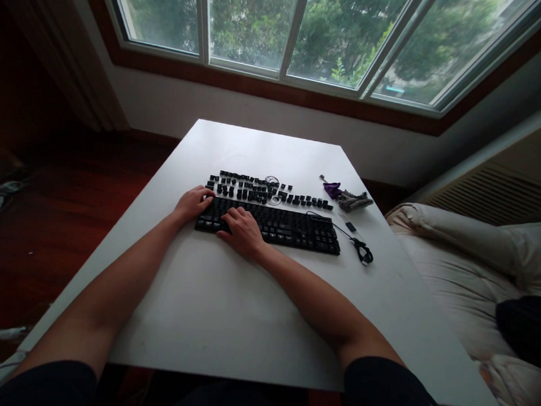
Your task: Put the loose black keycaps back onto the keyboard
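- Black rectangular keyboard (pixel 291 228) on white table (pixel 237 314), small black keycaps (pixel 251 195) rowed behind.
- Left hand (pixel 193 202) curled at keyboard's corner, pinch unclear.
- Right hand (pixel 244 231) loosely spread over keyboard.

So, the long black plastic keyboard (pixel 297 227) is set crosswise on the white rectangular table (pixel 223 312), and small square black keycaps (pixel 308 201) are spread in rows just behind it. Its far left corner is covered by the bare left hand (pixel 193 202), while the bare right hand (pixel 245 231) is placed over its left half. Off the right end, a coiled black cable (pixel 363 254) can be found, and the crumpled grey cloth bundle (pixel 354 202) is parked right of the keycaps. The table's flanked on the right by a cream padded sofa (pixel 453 276) and backed by a wide white-framed glass window (pixel 290 28).
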Available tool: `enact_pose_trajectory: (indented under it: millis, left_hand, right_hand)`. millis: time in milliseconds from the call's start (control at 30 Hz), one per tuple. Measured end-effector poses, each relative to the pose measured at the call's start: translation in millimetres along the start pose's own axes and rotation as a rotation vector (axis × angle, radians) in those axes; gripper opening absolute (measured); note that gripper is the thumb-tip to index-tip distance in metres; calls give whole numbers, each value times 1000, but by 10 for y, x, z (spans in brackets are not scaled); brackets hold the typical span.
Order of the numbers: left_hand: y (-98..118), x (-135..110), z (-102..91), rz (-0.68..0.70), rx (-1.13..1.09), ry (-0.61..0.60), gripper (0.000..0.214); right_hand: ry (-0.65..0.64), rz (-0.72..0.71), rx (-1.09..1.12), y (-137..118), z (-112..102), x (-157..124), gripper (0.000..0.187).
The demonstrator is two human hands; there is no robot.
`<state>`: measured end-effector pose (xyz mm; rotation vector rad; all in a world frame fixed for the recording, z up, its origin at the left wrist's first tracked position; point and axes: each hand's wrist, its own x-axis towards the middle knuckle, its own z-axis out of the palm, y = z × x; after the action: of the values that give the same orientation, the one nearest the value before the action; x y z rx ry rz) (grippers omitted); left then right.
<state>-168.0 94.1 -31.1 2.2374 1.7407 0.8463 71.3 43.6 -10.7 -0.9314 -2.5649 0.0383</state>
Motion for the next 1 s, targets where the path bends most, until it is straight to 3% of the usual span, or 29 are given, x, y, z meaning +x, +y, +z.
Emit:
enact_pose_trajectory:
  millis: [867, 1000]
  left_hand:
    - [65, -7, -19, -29, -9, -2, 29]
    - [64, -10, -13, -24, -5, -4, 30]
  right_hand:
    - [-7, 58, 56, -13, -47, -28, 36]
    - [0, 57, 29, -36, -64, -46, 43]
